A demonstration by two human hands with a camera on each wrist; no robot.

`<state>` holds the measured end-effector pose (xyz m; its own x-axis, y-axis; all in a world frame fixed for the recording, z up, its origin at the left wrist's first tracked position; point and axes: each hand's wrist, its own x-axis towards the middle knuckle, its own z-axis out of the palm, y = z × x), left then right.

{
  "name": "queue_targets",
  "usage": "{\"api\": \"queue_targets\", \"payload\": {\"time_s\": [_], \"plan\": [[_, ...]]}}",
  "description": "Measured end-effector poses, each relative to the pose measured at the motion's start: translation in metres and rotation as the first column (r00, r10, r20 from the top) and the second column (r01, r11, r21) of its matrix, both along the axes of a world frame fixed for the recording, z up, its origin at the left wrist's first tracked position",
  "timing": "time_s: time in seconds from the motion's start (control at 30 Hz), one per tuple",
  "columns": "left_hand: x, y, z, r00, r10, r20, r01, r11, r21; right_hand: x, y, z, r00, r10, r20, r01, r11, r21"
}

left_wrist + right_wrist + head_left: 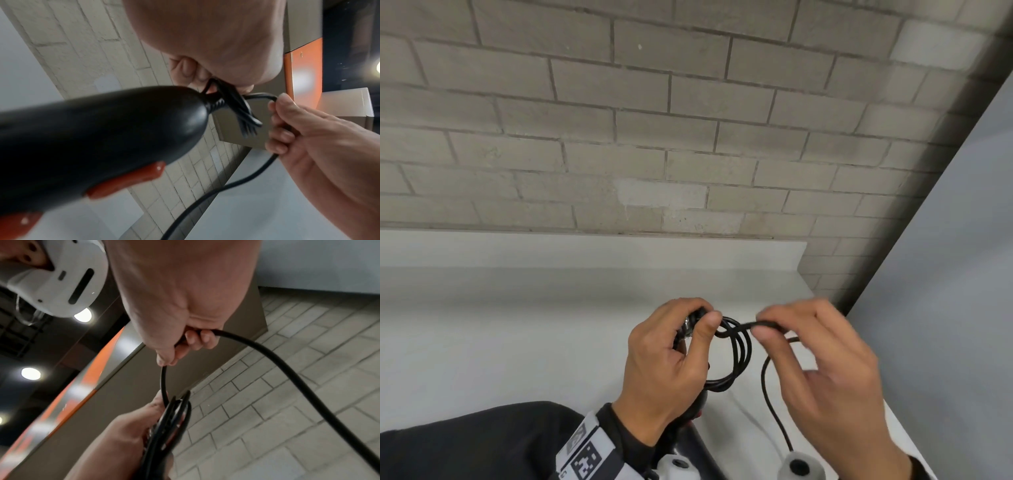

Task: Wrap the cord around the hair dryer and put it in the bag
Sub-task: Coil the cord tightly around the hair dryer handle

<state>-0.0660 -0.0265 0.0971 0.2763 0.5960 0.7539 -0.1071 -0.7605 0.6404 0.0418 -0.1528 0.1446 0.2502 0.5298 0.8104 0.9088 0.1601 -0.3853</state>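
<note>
Head view, hands [722,359] apparently pinching cord [736,353] above counter edge [893,411]

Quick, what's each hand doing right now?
Left hand: grips the coiled cord loops and hair dryer.
Right hand: pinches the loose cord.

Brick wall [619,120] behind white counter [517,325]

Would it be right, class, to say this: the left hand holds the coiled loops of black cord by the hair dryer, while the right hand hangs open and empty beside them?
Not quite. The left hand does hold the coiled black cord by the hair dryer, but the right hand is not empty: the head view shows its thumb and fingers pinching a strand of that cord.
</note>
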Motion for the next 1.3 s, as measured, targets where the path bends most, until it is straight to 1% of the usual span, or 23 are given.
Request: {"api": "queue_targets", "payload": {"time_s": [0.1, 0.2, 0.33, 0.4, 0.5, 0.57, 0.6, 0.67, 0.73, 0.77, 0.83, 0.9, 0.97, 1.13, 1.2, 1.3], "plan": [[-0.003, -0.001, 0.001, 0.999, -0.050, -0.008, 0.050, 0.997, 0.058, -0.002, 0.012, 0.019, 0.998, 0.029, -0.052, -0.029, 1.000, 0.008], [-0.007, -0.001, 0.005, 0.995, -0.094, -0.031, 0.097, 0.990, 0.101, -0.005, 0.023, 0.028, 0.989, 0.099, -0.106, -0.100, 0.995, -0.013], [-0.010, -0.002, 0.006, 0.994, -0.063, -0.085, 0.077, 0.983, 0.165, -0.009, 0.032, 0.027, 0.961, 0.148, -0.234, -0.162, 0.986, -0.043], [-0.010, -0.001, 0.004, 0.994, -0.061, -0.088, 0.077, 0.980, 0.186, -0.009, 0.033, 0.024, 0.931, 0.169, -0.322, -0.193, 0.980, -0.044], [-0.010, -0.001, 0.004, 0.995, -0.066, -0.077, 0.081, 0.975, 0.208, -0.007, 0.034, 0.019, 0.891, 0.178, -0.417, -0.208, 0.978, -0.027], [-0.010, -0.001, 0.003, 0.995, -0.082, -0.055, 0.092, 0.974, 0.208, -0.007, 0.035, 0.015, 0.840, 0.194, -0.507, -0.232, 0.973, -0.011], [-0.010, 0.000, 0.002, 0.995, -0.091, -0.044, 0.098, 0.974, 0.205, -0.007, 0.035, 0.014, 0.798, 0.203, -0.567, -0.247, 0.969, -0.002], [-0.010, 0.000, 0.001, 0.995, -0.101, -0.018, 0.102, 0.973, 0.207, -0.005, 0.036, 0.010, 0.689, 0.202, -0.696, -0.270, 0.963, 0.012], [-0.010, 0.001, -0.001, 0.995, -0.099, 0.003, 0.096, 0.972, 0.216, -0.004, 0.037, 0.005, 0.594, 0.185, -0.783, -0.283, 0.959, 0.012], [-0.009, 0.001, -0.001, 0.995, -0.099, 0.010, 0.094, 0.971, 0.219, -0.004, 0.037, 0.001, 0.566, 0.173, -0.806, -0.286, 0.958, 0.005], [-0.009, 0.001, -0.003, 0.995, -0.098, 0.022, 0.091, 0.972, 0.216, -0.005, 0.038, -0.007, 0.538, 0.157, -0.828, -0.281, 0.960, 0.000], [-0.009, 0.001, -0.004, 0.995, -0.092, 0.036, 0.083, 0.976, 0.203, -0.007, 0.038, -0.014, 0.520, 0.160, -0.839, -0.284, 0.959, 0.007], [-0.009, 0.000, -0.005, 0.995, -0.084, 0.044, 0.075, 0.979, 0.189, -0.009, 0.035, -0.018, 0.512, 0.168, -0.843, -0.318, 0.948, -0.004], [-0.007, 0.000, -0.004, 0.998, -0.032, 0.045, 0.026, 0.991, 0.129, -0.010, 0.023, -0.029, 0.548, 0.258, -0.796, -0.462, 0.886, -0.030], [-0.007, 0.001, -0.004, 0.998, -0.028, 0.047, 0.023, 0.994, 0.106, -0.011, 0.021, -0.032, 0.554, 0.235, -0.799, -0.469, 0.881, -0.066], [-0.008, 0.002, -0.004, 0.999, 0.000, 0.039, -0.003, 0.997, 0.081, -0.013, 0.022, -0.034, 0.556, 0.177, -0.812, -0.438, 0.893, -0.106]]}}
